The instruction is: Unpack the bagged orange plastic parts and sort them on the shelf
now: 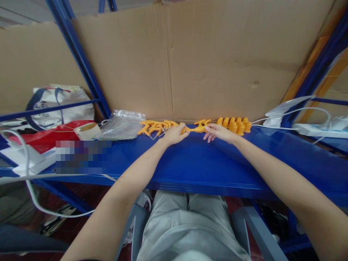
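Note:
At the back of the blue tabletop, my left hand is closed on one end of an orange plastic piece with a narrow middle. My right hand pinches its wider right end between thumb and fingers, the other fingers loosely spread. Behind my left hand lies a pile of orange branching pieces with a thin chain among them. Another branching orange piece sits just behind the held one. To the right of my right hand stand several orange rounded figures in rows. The fingers partly hide the held piece.
A clear plastic bag and a red bag lie on the left, near a white tote bag. White cables and a power strip are at right. A cardboard wall rises behind the blue table.

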Motion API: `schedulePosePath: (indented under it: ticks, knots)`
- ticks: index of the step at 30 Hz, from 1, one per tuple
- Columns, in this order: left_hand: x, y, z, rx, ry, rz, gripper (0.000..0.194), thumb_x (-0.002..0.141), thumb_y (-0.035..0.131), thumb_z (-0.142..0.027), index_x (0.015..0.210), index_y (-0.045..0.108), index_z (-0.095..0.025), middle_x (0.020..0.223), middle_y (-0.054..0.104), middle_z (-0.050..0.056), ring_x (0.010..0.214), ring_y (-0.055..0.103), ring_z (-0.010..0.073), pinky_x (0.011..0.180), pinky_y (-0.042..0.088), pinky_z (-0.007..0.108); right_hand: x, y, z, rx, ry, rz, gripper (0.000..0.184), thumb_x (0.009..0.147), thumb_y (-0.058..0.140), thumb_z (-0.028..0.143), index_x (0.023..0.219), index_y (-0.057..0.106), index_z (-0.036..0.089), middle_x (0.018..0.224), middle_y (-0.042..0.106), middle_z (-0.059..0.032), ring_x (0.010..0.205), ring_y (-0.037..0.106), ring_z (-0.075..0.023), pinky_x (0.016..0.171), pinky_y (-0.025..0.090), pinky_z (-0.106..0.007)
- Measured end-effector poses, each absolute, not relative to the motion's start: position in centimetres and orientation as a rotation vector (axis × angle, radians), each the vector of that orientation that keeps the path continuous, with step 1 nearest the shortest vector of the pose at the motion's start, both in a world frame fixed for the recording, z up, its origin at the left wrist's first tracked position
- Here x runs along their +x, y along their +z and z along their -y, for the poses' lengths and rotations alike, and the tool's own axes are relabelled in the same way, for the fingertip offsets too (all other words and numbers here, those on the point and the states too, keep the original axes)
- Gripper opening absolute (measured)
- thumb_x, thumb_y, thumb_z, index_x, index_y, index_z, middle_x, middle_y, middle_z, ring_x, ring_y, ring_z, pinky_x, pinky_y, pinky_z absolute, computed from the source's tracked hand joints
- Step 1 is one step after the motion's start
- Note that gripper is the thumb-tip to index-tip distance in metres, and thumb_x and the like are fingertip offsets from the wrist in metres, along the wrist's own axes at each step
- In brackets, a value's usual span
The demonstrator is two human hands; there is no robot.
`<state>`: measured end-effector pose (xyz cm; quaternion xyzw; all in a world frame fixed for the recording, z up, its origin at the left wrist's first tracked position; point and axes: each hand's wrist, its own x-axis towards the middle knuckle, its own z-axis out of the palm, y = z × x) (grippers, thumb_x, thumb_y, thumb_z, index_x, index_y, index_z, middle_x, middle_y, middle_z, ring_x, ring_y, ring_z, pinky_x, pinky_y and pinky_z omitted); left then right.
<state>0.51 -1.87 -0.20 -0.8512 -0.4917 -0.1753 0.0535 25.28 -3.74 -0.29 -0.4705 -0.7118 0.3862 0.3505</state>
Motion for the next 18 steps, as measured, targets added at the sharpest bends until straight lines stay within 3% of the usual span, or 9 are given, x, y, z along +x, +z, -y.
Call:
schedulePosePath:
  ticks: [10,15,18]
  knots:
    - [0.75,-0.21,2.03,-2.583,-0.557,1.486,0.029,0.098,0.047,-0.044,0.113,0.056,-0.021,0.103,0.071,0.010,0.100,0.069,0.0285,0.083,0.051,0.035,25.65,-0.72,3.40,-1.237,0.979,1.854,0.042,0.097,0.051,0.059,0.090,0.060,0.018,0.079,0.075,-0.0090,0.056,0.066,-0.0130,0.048,0.047,-0.022]
    - [0.96,-0.25,1.99,-2.564,-0.526,1.481,0.029,0.098,0.048,-0.043,0.113,0.057,-0.020,0.103,0.071,0.010,0.099,0.069,0.0280,0.082,0.050,0.033,26.00,-0.96,3.17,-1.204,0.981,1.844,0.033,0.097,0.058,0.048,0.111,0.060,0.018,0.096,0.075,-0.0100,0.063,0.068,-0.0130,0.052,0.052,-0.022]
    - [1.05,-0.28,1.97,-2.554,-0.512,1.495,0.029,0.098,0.048,-0.044,0.113,0.057,-0.021,0.102,0.071,0.009,0.099,0.070,0.0271,0.081,0.050,0.032,26.28,-1.14,3.05,-1.153,0.970,1.857,0.037,0.093,0.066,0.038,0.125,0.055,0.023,0.102,0.074,-0.0071,0.068,0.070,-0.0130,0.057,0.056,-0.024]
